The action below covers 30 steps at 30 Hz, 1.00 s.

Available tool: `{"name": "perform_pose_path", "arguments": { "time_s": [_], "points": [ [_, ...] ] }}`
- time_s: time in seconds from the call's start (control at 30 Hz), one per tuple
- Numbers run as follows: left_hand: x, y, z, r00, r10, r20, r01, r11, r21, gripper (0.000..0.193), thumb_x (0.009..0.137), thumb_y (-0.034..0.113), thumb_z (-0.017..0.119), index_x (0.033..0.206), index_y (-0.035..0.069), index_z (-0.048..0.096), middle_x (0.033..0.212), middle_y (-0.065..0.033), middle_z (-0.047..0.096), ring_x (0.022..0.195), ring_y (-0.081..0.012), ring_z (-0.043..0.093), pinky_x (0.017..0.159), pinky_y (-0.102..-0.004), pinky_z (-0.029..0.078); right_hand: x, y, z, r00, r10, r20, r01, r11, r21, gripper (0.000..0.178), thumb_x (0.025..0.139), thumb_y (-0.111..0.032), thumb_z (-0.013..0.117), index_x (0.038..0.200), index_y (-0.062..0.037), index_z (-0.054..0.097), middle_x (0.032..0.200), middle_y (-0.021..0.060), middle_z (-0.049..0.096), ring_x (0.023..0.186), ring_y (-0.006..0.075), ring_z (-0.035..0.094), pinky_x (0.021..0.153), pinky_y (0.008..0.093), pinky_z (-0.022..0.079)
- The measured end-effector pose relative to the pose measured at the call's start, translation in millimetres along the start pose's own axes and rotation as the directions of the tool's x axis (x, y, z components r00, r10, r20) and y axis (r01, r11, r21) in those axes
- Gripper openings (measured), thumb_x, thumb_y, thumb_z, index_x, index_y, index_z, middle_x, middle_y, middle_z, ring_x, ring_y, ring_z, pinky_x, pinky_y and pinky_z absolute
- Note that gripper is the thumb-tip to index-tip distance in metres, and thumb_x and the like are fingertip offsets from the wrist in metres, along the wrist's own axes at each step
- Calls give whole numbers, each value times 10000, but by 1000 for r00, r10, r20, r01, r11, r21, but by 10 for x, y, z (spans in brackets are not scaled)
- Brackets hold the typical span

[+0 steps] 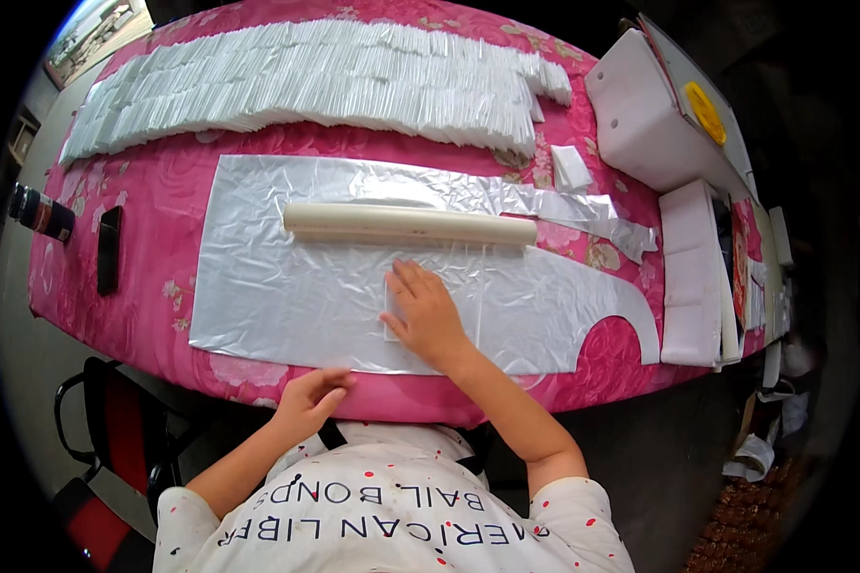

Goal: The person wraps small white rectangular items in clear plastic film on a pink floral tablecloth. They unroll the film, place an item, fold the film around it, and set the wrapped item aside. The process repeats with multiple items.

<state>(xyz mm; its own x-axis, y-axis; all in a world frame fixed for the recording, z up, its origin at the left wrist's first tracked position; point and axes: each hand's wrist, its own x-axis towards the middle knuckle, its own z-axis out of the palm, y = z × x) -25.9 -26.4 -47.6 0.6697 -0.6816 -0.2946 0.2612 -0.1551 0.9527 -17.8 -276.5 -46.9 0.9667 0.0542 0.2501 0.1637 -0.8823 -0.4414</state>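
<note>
A thin silvery-white plastic sheet (268, 286) shaped like an apron, with a curved cutout at its right end, lies spread on the table. My right hand (422, 310) rests flat on it, fingers stretched out, over a small clear square piece (392, 329) partly hidden under the palm. At the sheet's near edge is my left hand (315, 396), its fingers loosely bent, the thumb apart and nothing visible in them. Just beyond my right hand, a pale cream tube (411, 224) lies across the sheet.
Rows of folded white packets (306, 81) fill the table's far side. A small white packet (570, 169) lies near white boxes (631, 105) at the right. On the left are a phone (109, 250) and a dark bottle (43, 212). A pink floral cloth (153, 286) covers the table.
</note>
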Motion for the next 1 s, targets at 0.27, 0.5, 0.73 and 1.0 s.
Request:
{"name": "perform_pose_path", "arguments": {
  "time_s": [0.27, 0.5, 0.73, 1.0],
  "points": [
    [-716, -290, -177, 781, -605, -155, 467, 730, -499, 264, 932, 160, 493, 1127, -14, 535, 1049, -151, 628, 917, -195, 618, 748, -286, 511, -82, -845, 696, 986, 33, 162, -64, 980, 188, 614, 857, -352, 518, 1333, 4, 363, 1451, 207, 213, 1361, 331, 169, 1095, 459, 135],
    [-706, -415, -212, 767, -522, -373, 271, 791, -549, 132, 881, 116, 560, 922, -5, 594, 854, -71, 637, 777, -205, 639, 640, -340, 523, -310, -1440, 839, 891, -283, 355, 70, 858, 508, 642, 888, -292, 485, 1409, -34, 215, 1469, 181, 179, 1379, 303, 125, 1104, 461, 87],
    [-206, 336, -190, 964, 250, -94, -109, 691, 715, 102, 707, 66, 667, 808, 63, 683, 701, -126, 646, 602, -215, 639, 568, -321, 494, -86, -759, 93, 910, -377, 173, 270, 855, 443, 213, 741, -100, 631, 944, -68, 578, 1257, 125, 462, 1285, 312, 317, 1063, 496, 203],
    [91, 489, -151, 970, 240, -30, -154, 707, 690, 300, 710, 101, 698, 1000, 49, 638, 939, -139, 657, 839, -291, 632, 724, -350, 505, 313, 1210, -1098, 861, 461, -216, -289, 792, 538, 141, 778, -95, 648, 884, -14, 604, 869, 37, 628, 827, 149, 540, 741, 311, 425]
  ]
}}
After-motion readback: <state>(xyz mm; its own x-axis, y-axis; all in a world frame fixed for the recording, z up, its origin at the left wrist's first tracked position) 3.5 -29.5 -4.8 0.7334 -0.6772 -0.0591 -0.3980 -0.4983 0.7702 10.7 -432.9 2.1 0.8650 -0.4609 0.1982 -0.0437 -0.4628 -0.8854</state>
